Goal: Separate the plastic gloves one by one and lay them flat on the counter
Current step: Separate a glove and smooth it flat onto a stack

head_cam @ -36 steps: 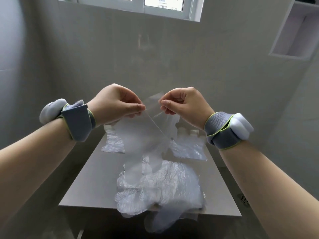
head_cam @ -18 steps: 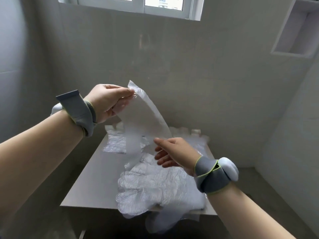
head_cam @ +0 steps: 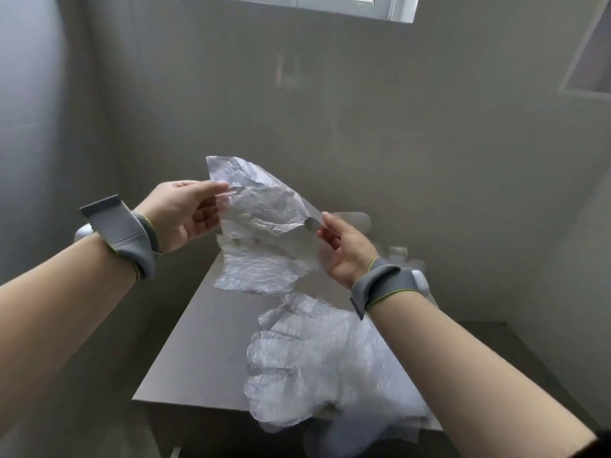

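The left hand (head_cam: 183,213) and the right hand (head_cam: 345,249) each pinch one edge of a clear plastic glove (head_cam: 264,209), held stretched above the worktop (head_cam: 205,342). Below, one flat glove (head_cam: 258,272) lies far, and a pile of gloves (head_cam: 317,361) (crumpled, overhanging) sits at the near edge.

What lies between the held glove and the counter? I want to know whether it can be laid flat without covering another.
The held glove, pinched by the left hand and right hand, hangs above a flat glove at the far end. The pile covers the near right; bare counter shows near left.
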`<state>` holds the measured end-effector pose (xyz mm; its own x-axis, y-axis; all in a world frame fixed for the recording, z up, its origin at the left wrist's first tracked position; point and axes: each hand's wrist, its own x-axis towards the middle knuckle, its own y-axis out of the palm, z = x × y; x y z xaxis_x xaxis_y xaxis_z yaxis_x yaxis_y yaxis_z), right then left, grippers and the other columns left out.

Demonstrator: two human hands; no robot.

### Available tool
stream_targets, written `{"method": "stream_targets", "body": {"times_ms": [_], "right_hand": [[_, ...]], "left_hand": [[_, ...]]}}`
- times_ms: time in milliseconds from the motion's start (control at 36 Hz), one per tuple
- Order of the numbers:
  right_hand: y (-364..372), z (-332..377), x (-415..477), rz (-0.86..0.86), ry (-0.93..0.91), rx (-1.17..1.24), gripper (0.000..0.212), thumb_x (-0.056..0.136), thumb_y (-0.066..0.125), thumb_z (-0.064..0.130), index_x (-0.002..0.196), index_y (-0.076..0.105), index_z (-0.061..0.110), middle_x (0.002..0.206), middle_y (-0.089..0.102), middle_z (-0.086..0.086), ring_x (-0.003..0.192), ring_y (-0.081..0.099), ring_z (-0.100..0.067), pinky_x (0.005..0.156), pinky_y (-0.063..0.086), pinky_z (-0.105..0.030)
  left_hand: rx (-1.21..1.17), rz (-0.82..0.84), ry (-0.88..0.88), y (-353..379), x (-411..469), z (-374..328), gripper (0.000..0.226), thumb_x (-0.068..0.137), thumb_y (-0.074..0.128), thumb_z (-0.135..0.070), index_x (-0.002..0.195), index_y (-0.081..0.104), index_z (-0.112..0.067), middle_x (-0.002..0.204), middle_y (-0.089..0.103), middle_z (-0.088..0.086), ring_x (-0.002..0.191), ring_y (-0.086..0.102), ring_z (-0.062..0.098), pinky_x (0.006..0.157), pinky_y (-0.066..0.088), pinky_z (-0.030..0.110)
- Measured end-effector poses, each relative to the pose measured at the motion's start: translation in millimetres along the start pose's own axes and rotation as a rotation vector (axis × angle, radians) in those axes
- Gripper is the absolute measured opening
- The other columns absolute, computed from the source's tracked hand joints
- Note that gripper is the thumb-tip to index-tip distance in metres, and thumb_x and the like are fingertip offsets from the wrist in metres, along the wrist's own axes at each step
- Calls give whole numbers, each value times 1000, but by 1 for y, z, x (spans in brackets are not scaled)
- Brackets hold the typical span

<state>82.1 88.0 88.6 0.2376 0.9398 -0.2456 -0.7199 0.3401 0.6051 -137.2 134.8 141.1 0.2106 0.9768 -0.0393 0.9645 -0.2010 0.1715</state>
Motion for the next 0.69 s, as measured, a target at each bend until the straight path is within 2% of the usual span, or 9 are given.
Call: {"method": "stream_targets", "body": {"times_ms": [83,139,222,333,389,472,556,611,694], "right_hand": [[1,9,12,28,-22,-154,15,89,62,17,75,56,14,72,59,-6,63,56,-14,64,47,-25],[3,14,21,75,2,-283,12,90,58,18,80,52,14,71,67,-9,58,61,-17,58,50,-26],[-1,16,37,97,17,-401,9,86,60,16,81,54,13,73,67,-8,60,61,-19,63,51,-29],[-7,7,70,97,-86,-516,9,81,61,6,74,54,6,73,51,-9,60,59,-17,57,51,-25],[-11,4,83,119,-114,-629,6,82,61,3,77,59,3,69,56,-6,63,59,-16,58,49,-23],[-13,-3,99,75,-218,-854,5,84,61,-4,81,63,0,66,58,-1,63,54,-12,56,46,-15],[-11,-16,120,-14,-185,-751,13,84,58,-8,72,59,-4,51,58,-9,46,50,-19,44,43,-23],[-8,-21,132,-2,-153,-732,11,86,57,-9,75,58,-6,56,58,-16,36,45,-15,39,40,-20],[-6,-27,149,8,-178,-834,9,86,60,-5,77,61,-1,67,60,-16,37,49,-10,39,43,-19]], "left_hand": [[-25,79,-101,-10,9,11,26,86,63,-35,102,63,-15,92,68,4,79,66,16,82,54,30],[-78,72,-157,-17,19,19,32,85,62,-42,101,63,-14,91,72,3,82,68,17,84,54,31],[-117,55,-247,-25,33,36,34,85,63,-41,104,61,-14,95,70,5,83,65,18,74,56,27],[-108,21,-303,-34,54,67,18,85,66,-15,101,59,-10,93,63,10,75,60,16,57,55,20],[-79,4,-277,-37,62,80,11,84,65,-3,93,61,-8,85,67,7,70,63,14,57,55,20],[-50,1,-200,-41,71,94,22,82,66,2,101,59,-7,84,68,8,75,65,16,56,56,22],[38,-3,-112,-44,80,104,31,80,68,3,106,55,-8,83,66,9,67,64,16,52,55,21],[148,-27,-37,-44,84,111,30,79,70,4,102,54,-7,76,65,10,55,62,11,49,53,20],[356,-69,98,-47,89,123,25,76,71,6,92,56,-5,67,65,14,45,58,11,46,48,21]]}}
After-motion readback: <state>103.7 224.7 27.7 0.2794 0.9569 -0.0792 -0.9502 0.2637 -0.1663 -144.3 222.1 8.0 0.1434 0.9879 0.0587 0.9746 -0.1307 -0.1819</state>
